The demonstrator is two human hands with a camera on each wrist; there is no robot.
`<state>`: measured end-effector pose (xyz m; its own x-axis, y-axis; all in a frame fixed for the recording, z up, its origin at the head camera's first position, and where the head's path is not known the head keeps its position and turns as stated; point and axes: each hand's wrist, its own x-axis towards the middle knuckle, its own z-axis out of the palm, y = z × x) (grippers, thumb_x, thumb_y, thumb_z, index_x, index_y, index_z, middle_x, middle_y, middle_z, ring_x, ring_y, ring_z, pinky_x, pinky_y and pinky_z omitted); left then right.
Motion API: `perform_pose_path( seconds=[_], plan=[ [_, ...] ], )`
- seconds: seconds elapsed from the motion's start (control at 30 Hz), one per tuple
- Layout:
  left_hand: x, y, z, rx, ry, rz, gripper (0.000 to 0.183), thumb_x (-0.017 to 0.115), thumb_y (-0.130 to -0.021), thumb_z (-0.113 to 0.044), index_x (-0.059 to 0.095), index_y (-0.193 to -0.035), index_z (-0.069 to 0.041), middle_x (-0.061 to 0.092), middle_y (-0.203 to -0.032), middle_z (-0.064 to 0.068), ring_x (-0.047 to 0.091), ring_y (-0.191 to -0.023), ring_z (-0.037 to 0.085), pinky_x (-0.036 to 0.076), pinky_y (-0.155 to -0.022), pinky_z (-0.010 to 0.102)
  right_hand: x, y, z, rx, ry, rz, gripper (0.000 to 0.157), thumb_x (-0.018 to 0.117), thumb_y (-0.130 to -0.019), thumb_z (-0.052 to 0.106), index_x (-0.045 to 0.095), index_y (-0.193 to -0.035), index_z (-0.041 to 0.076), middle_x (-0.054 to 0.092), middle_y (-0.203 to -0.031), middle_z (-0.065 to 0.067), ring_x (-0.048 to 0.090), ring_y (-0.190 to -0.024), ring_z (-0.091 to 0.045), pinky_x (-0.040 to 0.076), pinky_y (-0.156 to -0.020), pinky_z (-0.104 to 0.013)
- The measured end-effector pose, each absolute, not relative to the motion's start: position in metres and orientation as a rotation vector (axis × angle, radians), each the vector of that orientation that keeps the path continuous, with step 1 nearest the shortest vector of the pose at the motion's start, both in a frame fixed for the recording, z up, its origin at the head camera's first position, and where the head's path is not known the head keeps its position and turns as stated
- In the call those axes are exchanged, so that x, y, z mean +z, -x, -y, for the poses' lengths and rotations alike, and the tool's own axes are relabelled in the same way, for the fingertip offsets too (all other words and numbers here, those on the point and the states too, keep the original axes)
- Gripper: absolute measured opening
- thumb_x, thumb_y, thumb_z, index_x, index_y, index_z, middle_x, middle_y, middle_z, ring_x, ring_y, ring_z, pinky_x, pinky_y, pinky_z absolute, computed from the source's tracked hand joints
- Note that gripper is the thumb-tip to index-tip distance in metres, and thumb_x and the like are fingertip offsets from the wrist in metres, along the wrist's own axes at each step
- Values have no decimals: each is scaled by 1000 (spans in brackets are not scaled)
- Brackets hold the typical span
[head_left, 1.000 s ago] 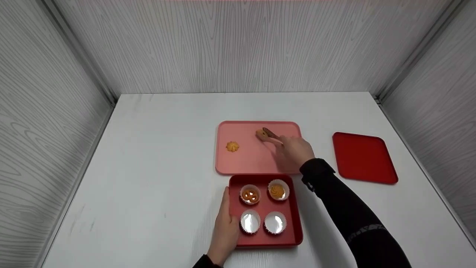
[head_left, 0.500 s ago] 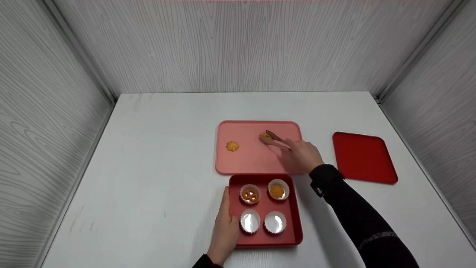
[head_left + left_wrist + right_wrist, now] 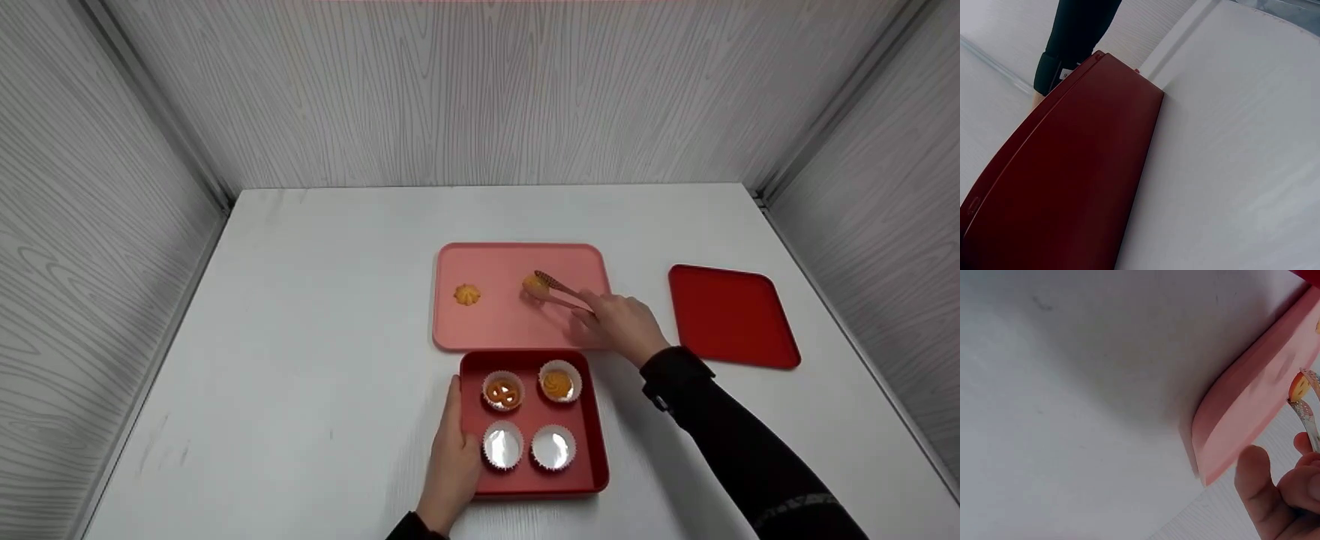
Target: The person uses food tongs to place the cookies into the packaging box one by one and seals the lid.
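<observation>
Over the pink tray (image 3: 484, 327) on my feed, the right hand (image 3: 624, 324) is wrapped round a pair of tongs (image 3: 559, 286), and their perforated tips are nipping a yellow cookie (image 3: 533, 283). I'd say it's clear of the tray, since the right wrist cam shows what looks like its shadow lying apart from it. The left hand (image 3: 452, 465) has hold of the left wall of the red box (image 3: 529, 484), thumb up by the rim and fingers along the outside; its own wrist cam mostly gives me red wall, so I can't check those fingers any closer. Inside the box, the two far paper cups hold a pretzel-shaped biscuit (image 3: 503, 392) and a swirl cookie (image 3: 557, 385), while the near left cup (image 3: 502, 445) and near right cup (image 3: 553, 448) have nothing in them that I can see. One more cookie, a scalloped one (image 3: 466, 295), sits on the left part of the pink tray, and farther out right there's a flat red tray (image 3: 735, 319). So my read is we're mid-transfer, cookie picked up but not placed. For the next bit I'd want steady pressure on the tongs, enough height to clear the box rim, the box kept put, and a gentle release dead over a bare cup so it doesn't tip
</observation>
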<state>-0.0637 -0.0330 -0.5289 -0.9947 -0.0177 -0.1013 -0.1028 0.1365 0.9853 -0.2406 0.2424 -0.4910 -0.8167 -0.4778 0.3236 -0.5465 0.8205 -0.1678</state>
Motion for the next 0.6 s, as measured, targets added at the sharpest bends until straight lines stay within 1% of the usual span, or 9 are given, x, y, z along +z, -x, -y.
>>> perform_pose_path(
  seconds=[0.13,0.27,0.4,0.5,0.6],
  plan=[
    [-528,63,33,2009,137,-2317,78,35,-94,7,11,-166,-12,17,-170,2,14,-156,20,16,-126,48,-488,233,-244,342,-828,2668,29,77,-92,18,61,-113,8,60,-65,-11,57,-53,-28,51,-50,-43],
    [-528,64,33,1995,143,-2332,79,35,-93,8,11,-166,-10,17,-171,4,14,-156,21,16,-126,49,-484,225,-246,326,-859,2618,34,79,-90,18,61,-117,9,59,-65,-10,55,-50,-25,52,-49,-40],
    [-528,64,33,1988,146,-2342,79,36,-93,9,11,-165,-10,18,-170,6,14,-156,23,16,-125,50,-480,217,-251,339,-875,2575,36,80,-89,17,61,-119,10,60,-66,-9,57,-49,-25,52,-48,-38],
    [-528,64,33,1986,148,-2340,79,36,-93,9,11,-165,-10,18,-170,5,14,-156,22,16,-126,49,-479,209,-256,334,-886,2540,39,81,-88,16,60,-120,10,59,-66,-9,56,-48,-25,51,-47,-36],
    [-527,64,33,1988,144,-2337,79,36,-93,9,11,-166,-10,18,-170,4,14,-156,21,16,-126,49,-476,199,-261,337,-898,2518,41,81,-87,16,60,-122,11,58,-65,-6,52,-47,-21,48,-47,-31]
  ],
)
